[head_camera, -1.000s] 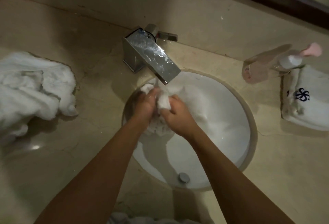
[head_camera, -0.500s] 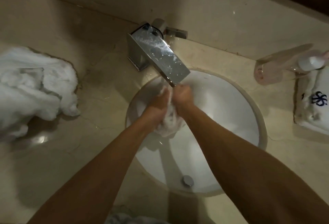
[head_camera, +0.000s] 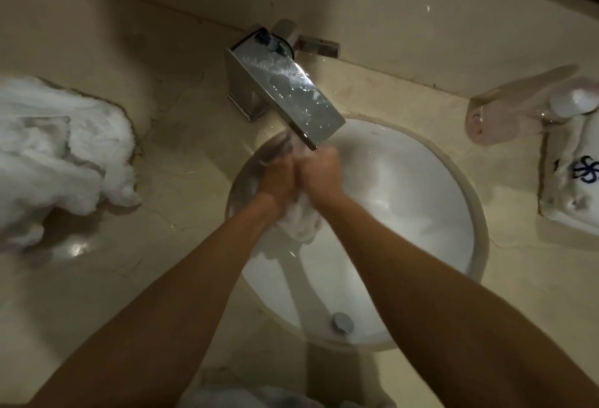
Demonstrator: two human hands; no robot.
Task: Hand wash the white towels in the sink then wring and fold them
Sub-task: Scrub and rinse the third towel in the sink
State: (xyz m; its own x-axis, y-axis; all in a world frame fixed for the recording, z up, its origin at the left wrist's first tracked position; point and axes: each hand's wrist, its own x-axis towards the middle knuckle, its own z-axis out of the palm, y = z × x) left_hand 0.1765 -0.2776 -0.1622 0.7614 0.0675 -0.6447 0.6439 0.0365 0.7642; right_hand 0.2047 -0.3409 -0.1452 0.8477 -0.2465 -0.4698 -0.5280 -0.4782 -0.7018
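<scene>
Drain plug at near side of white sink. Mid-basin, left hand and right hand pressed knuckle to knuckle, fingers curled tight, gripping a bunched white towel hanging below them, under the chrome faucet. Far left on the desk: heaped white towels. Far right: folded monogrammed towel.

Left hand and right hand bunching white towel over sink
</scene>
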